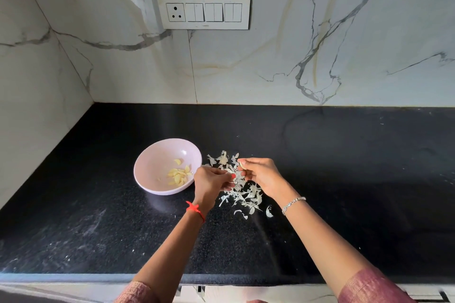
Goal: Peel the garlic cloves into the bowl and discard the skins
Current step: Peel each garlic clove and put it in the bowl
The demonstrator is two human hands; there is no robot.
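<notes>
A pale pink bowl [157, 167] sits on the black counter, holding several peeled yellowish garlic cloves [179, 175]. To its right lies a heap of white papery garlic skins [243, 194]. My right hand [262, 174] hovers over the heap and pinches a garlic clove [242, 164] between thumb and fingers. My left hand [210, 183] is just beside it, between bowl and heap, with fingers curled toward the clove; what its fingertips hold is hidden.
The black granite counter [344, 179] stretches wide to the right and toward the front edge [73, 275]. A marble wall with a switch panel [203, 11] stands behind. A side wall closes the corner on the left.
</notes>
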